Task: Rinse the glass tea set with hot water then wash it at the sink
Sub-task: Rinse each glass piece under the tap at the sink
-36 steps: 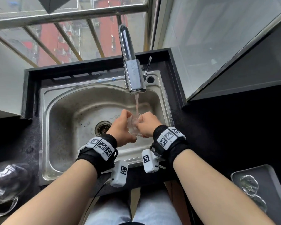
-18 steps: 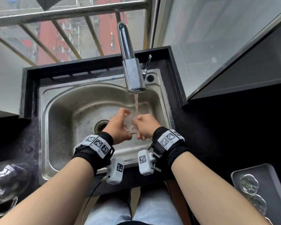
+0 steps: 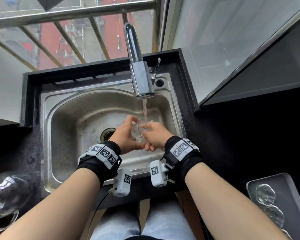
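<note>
Fingers (image 3: 130,119) of your left hand (image 3: 124,135) curl round the small glass cup (image 3: 139,135) from its left side. Your right hand (image 3: 157,135) closes on it from the right, with fingers (image 3: 150,147) tucked under the near end. Both hands grip the one cup, which sits between them over the right half of the sink (image 3: 48,135), just right of the drain (image 3: 108,134).

The cup seems tilted: its base points down and toward you, its mouth up and away. The clear glass makes the exact angle hard to read. Water (image 3: 144,110) from the faucet (image 3: 140,78) falls on that far upper end, right where your two hands meet. So the long axis runs roughly along your line of sight, and the stream lands at the mouth end.

That relation is likely what your next move depends on. To flush the inside, roll the mouth further under the stream; to rinse the outside, turn the cup about that axis between your palms.

Neither hand is nearer; the cup lies evenly between them. A tray (image 3: 289,186) with other glass pieces (image 3: 265,194) sits on the tabletop (image 3: 241,135) to your right, well apart from the sink. A glass pot (image 3: 5,193) stands far to your left. If the cup goes to the tray, your right hand has the shorter path, and your left should let go first.
</note>
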Tool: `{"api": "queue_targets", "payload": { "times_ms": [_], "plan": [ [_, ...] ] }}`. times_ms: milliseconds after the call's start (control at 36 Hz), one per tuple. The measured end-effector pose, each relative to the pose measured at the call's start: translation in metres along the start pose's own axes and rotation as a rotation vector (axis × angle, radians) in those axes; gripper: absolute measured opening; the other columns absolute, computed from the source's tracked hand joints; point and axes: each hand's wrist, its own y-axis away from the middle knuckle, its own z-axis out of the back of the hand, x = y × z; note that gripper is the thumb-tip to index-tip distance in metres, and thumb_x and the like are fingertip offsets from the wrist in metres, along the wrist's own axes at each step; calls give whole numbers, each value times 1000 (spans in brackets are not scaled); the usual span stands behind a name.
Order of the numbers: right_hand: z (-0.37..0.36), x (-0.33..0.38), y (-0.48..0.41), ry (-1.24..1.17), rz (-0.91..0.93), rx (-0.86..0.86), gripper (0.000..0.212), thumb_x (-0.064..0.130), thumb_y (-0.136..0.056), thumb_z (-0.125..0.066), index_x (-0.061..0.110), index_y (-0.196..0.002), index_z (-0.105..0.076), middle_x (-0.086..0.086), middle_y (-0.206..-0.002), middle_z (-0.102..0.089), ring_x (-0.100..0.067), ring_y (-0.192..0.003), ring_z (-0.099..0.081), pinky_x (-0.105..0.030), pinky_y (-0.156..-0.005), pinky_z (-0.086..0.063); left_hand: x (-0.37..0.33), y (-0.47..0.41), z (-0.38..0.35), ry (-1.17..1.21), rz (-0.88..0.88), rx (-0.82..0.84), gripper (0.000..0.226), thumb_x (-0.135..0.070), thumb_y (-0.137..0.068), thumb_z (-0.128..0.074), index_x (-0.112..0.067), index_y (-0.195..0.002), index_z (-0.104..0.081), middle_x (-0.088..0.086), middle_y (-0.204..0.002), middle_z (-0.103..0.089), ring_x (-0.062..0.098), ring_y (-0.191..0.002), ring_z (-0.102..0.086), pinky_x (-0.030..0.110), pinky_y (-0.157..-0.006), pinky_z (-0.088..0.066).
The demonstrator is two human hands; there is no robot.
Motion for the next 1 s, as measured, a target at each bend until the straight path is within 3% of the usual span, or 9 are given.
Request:
{"api": "queue_targets", "payload": {
  "times_ms": [167,250,361,444,500,694,833,917,1000],
  "plan": [
    [39,-12,32,111,57,-209,16,27,-100,-66,13,-103,-74,-16,-70,-76,-21,-46,-65,-23,-39,-40,-36,-14,-14,-62,-21,69,73,-16,-64,-95,-25,-111,-39,2,-88,-73,15,-72,-72,24,-58,-54],
    [63,-16,45,30,-3,-380,31,32,-103,-62,7,-89,-73,-14,-63,-72,-19,-36,-55,-22,-38,-39,-63,-23,-30,-95,-79,87,71,-13,-69,-88,-23,-124,-44,3,-100,-73,18,-79,-69,23,-63,-52],
    [109,-25,64,-215,-27,-305,24,19,-105,-47,3,-98,-63,-11,-61,-59,-16,-36,-39,-19,-40,-30,-105,-39,-53,-96,-173,74,86,-22,-66,-93,-20,-140,-49,-2,-119,-66,19,-104,-63,28,-87,-50],
    [139,-37,80,-248,48,-291,25,22,-104,-42,11,-87,-56,-9,-61,-54,-18,-40,-38,-20,-43,-28,-134,-49,-68,-54,-148,96,77,-24,-66,-96,-20,-124,-46,-7,-105,-66,11,-86,-65,11,-65,-45],
    [160,-51,87,-170,96,-363,35,35,-105,-44,14,-81,-58,-6,-64,-54,-18,-48,-44,-27,-48,-33,-152,-57,-84,3,-136,148,73,-20,-65,-95,-20,-116,-42,-2,-97,-70,15,-73,-72,16,-55,-52],
    [212,-112,115,-229,233,-389,48,66,-99,-50,26,-120,-67,-4,-101,-73,-21,-69,-57,-24,-49,-41,-198,-74,-142,12,-76,450,52,-21,-69,-88,-21,-112,-59,6,-86,-77,21,-68,-76,39,-62,-64],
    [233,-148,117,-237,121,-428,87,73,-79,-67,16,-144,-56,-5,-130,-68,-10,-66,-62,-24,-54,-47,-220,-80,-175,-39,-52,514,54,-19,-72,-87,-11,-116,-58,12,-92,-76,11,-56,-63,28,-55,-55],
    [239,-157,121,-285,29,-440,70,77,-84,-64,16,-118,-69,-6,-102,-71,-15,-66,-61,-31,-56,-47,-228,-81,-189,-101,-42,504,83,-40,-64,-96,-16,-123,-42,10,-96,-74,16,-62,-70,31,-56,-59],
    [243,-161,122,-228,-107,-440,86,92,-77,-54,12,-101,-70,-11,-76,-69,-20,-62,-62,-31,-53,-48,-239,-84,-197,-192,-10,514,89,-48,-64,-95,-13,-129,-45,6,-102,-71,17,-66,-76,34,-57,-61]
  ]
}}
